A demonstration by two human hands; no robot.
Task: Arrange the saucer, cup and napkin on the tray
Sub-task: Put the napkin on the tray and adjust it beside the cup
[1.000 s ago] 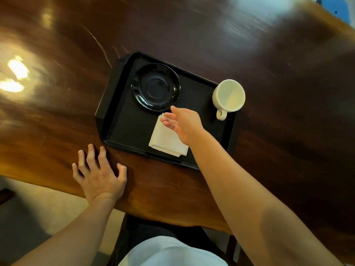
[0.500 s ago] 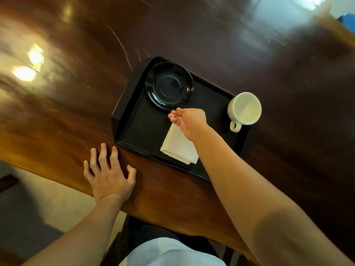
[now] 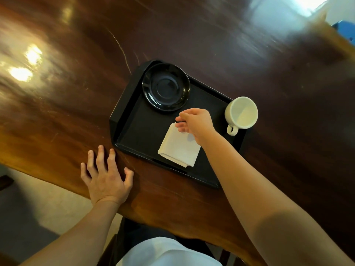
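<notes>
A black tray [image 3: 132,127] lies on the dark wooden table. In its far left corner sits a black saucer [image 3: 166,87]. At the tray's right end stands a white cup [image 3: 242,113], handle towards me. A folded white napkin [image 3: 178,148] lies on the tray near its front edge. My right hand [image 3: 196,121] hovers over the napkin's far corner, fingers apart and curled, holding nothing; whether it touches the napkin I cannot tell. My left hand [image 3: 106,177] rests flat on the table by the tray's near left corner, fingers spread.
The wooden table [image 3: 57,116] stretches far to the left and back, with bright light reflections on it. Its near edge runs just below my left hand. A blue object [image 3: 345,29] shows at the far right edge.
My right hand has moved slightly right and its fingers have lifted off the napkin's far corner. The view has shifted, so the tray sits further right. The left hand stays flat.
</notes>
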